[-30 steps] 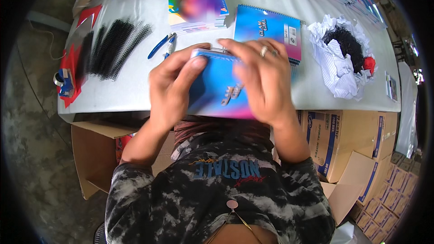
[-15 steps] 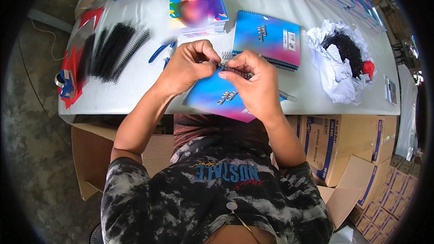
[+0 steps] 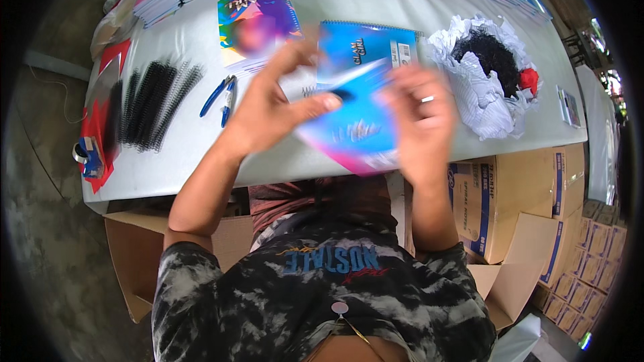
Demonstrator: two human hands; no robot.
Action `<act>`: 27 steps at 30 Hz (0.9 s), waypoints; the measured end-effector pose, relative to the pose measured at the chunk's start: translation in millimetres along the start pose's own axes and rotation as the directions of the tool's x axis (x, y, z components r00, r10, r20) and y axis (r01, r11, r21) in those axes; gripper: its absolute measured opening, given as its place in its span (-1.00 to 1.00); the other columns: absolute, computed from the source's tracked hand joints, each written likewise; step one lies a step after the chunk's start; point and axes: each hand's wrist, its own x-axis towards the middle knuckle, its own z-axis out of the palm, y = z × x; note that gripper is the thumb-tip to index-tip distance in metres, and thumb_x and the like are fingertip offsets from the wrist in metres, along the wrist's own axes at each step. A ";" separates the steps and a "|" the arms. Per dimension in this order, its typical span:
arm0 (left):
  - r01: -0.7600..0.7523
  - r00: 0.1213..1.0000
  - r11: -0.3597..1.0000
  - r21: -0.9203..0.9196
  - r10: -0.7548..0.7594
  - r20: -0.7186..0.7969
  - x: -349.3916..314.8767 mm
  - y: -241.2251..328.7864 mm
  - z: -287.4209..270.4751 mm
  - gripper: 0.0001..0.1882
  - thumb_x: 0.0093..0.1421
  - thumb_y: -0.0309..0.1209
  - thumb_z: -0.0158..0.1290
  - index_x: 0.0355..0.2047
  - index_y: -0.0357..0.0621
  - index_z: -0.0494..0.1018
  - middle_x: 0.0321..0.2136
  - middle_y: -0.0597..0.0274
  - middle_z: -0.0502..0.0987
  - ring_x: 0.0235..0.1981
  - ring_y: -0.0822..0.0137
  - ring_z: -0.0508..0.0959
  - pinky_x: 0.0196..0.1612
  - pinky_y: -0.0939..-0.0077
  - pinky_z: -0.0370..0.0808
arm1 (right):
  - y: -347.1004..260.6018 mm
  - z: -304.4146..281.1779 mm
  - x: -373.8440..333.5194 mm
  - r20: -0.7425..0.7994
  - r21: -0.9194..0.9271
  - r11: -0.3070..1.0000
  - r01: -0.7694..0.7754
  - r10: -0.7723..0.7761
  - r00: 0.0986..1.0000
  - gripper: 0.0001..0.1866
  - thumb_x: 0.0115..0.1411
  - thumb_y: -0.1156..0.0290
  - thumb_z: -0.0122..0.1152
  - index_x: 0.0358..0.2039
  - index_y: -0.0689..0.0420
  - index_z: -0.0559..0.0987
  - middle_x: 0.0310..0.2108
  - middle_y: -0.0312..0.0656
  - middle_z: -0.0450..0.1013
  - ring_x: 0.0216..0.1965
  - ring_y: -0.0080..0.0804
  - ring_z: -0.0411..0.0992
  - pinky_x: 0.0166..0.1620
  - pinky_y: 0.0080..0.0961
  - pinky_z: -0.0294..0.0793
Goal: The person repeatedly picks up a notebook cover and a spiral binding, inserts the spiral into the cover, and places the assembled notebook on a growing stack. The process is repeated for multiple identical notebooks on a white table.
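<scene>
Between my hands a blue and pink spiral notebook (image 3: pixel 365 124) is tilted and smeared by motion. My left hand (image 3: pixel 272 104) is open, thumb and fingers apart, with the thumb tip over the notebook's upper left part. Along its right edge my right hand (image 3: pixel 422 117), blurred, has its fingers curled against the notebook and seems to grip it. The notebook's binding edge cannot be made out. Just beyond lies a stack of blue spiral notebooks (image 3: pixel 339 43). A short piece of coil (image 3: pixel 308 92) shows beside my left thumb.
Blue-handled pliers (image 3: pixel 218 102) lie left of my left forearm. Farther left are black binding coils (image 3: pixel 154 104) and a tape roll (image 3: pixel 82 153). A multicoloured notebook pile (image 3: pixel 258 20) stands beyond. Crumpled white paper (image 3: pixel 466 104) holds tangled black coil scraps (image 3: pixel 490 60). Cartons (image 3: pixel 503 208) stand below right.
My hands have moved apart from their pinch at the notebook's coil. The notebook has tilted up between them. The whole view has shifted slightly, and the pliers now show fully.
</scene>
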 end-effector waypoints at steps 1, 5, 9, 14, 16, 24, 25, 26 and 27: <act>0.062 0.987 0.994 -0.091 -0.075 -0.145 4.9 -11.1 -0.3 -0.32 0.02 -0.27 0.21 0.08 -0.26 0.17 -0.25 0.15 0.43 -0.16 0.32 0.43 -0.06 0.48 0.34 | -4.2 -11.5 12.9 -0.187 0.169 0.985 0.036 -0.004 0.982 -0.74 0.08 0.57 0.16 -0.18 0.15 0.41 -0.35 -0.27 0.40 -0.36 -0.57 0.35 -0.31 -0.54 0.39; 0.271 0.909 0.809 -0.521 -0.393 -0.137 22.6 -16.8 27.9 -0.33 0.10 -0.21 0.12 0.10 -0.28 0.10 -0.30 0.04 0.47 -0.33 0.23 0.52 -0.27 0.41 0.46 | 8.0 -11.8 37.6 -0.496 0.463 0.867 0.185 0.080 0.864 -0.63 0.18 0.56 0.01 0.02 0.23 0.28 -0.25 -0.22 0.38 -0.34 -0.58 0.31 -0.23 -0.60 0.35; 0.408 0.863 0.909 0.081 -0.356 -0.359 33.9 -52.9 49.9 -0.51 0.08 -0.16 0.09 -0.11 -0.25 0.30 -0.54 0.09 0.49 -0.60 0.22 0.51 -0.50 0.34 0.45 | 104.1 -28.6 21.2 -0.526 -0.220 0.972 -0.085 -0.045 0.850 -0.60 0.10 0.49 0.07 -0.03 0.28 0.30 -0.19 -0.09 0.35 -0.18 -0.34 0.29 -0.09 -0.42 0.28; 0.432 0.902 0.585 0.687 -0.258 -0.347 0.6 -93.6 62.2 -0.68 0.03 -0.20 0.09 -0.27 -0.13 0.43 -0.48 0.10 0.47 -0.54 0.12 0.50 -0.53 0.29 0.43 | 152.2 -38.6 -5.7 -0.401 -0.643 0.721 -0.258 -0.031 0.916 -0.55 0.02 0.41 0.12 -0.06 0.27 0.32 -0.10 0.02 0.28 -0.05 -0.10 0.22 0.04 -0.18 0.14; 0.345 0.888 0.635 0.691 0.018 -0.459 0.0 -88.6 57.1 -0.74 0.02 -0.23 0.09 -0.32 -0.08 0.46 -0.44 0.14 0.45 -0.47 0.14 0.51 -0.50 0.28 0.44 | 151.1 -35.7 -4.1 -0.411 -0.553 0.776 -0.302 0.061 0.910 -0.54 0.02 0.42 0.11 -0.04 0.26 0.30 -0.08 0.01 0.26 -0.04 -0.08 0.21 0.06 -0.15 0.09; 0.133 0.961 0.385 0.913 0.175 -0.214 -10.6 -111.1 -28.2 -0.66 0.06 -0.41 0.04 -0.10 -0.03 0.44 -0.16 0.18 0.50 -0.14 0.20 0.50 -0.15 0.38 0.43 | 125.7 -18.3 -13.1 -0.396 -0.467 0.884 -0.022 -0.187 0.899 -0.46 0.04 0.43 0.14 0.04 0.22 0.23 0.02 -0.01 0.22 0.01 -0.14 0.21 0.12 -0.18 0.06; 0.131 0.966 0.400 0.907 0.156 -0.208 -12.0 -92.5 -21.3 -0.71 0.11 -0.44 -0.02 -0.13 -0.01 0.46 -0.27 0.22 0.56 -0.24 0.22 0.55 -0.24 0.37 0.47 | 122.6 -9.1 -18.2 -0.325 -0.250 0.968 -0.003 -0.081 0.942 -0.46 0.06 0.40 0.15 0.04 0.22 0.22 0.01 -0.02 0.23 0.02 -0.17 0.21 0.11 -0.20 0.09; 0.126 0.970 0.406 0.905 0.141 -0.198 -18.2 -76.6 -14.1 -0.72 0.11 -0.43 -0.02 -0.14 0.01 0.46 -0.32 0.21 0.56 -0.35 0.22 0.57 -0.39 0.38 0.49 | 117.1 3.6 -27.7 -0.219 -0.013 1.000 -0.018 0.015 0.976 -0.46 0.08 0.37 0.16 0.04 0.23 0.22 0.01 -0.03 0.24 0.02 -0.21 0.21 0.10 -0.22 0.12; 0.152 0.982 0.404 0.902 0.039 -0.183 -25.6 -52.9 -1.4 -0.71 0.09 -0.44 -0.02 -0.14 0.04 0.47 -0.36 0.20 0.56 -0.44 0.27 0.57 -0.50 0.41 0.48 | 96.0 22.3 -35.3 -0.116 0.397 0.881 -0.258 0.326 0.938 -0.49 0.10 0.36 0.17 0.02 0.22 0.25 -0.01 -0.08 0.27 0.01 -0.31 0.23 0.06 -0.29 0.18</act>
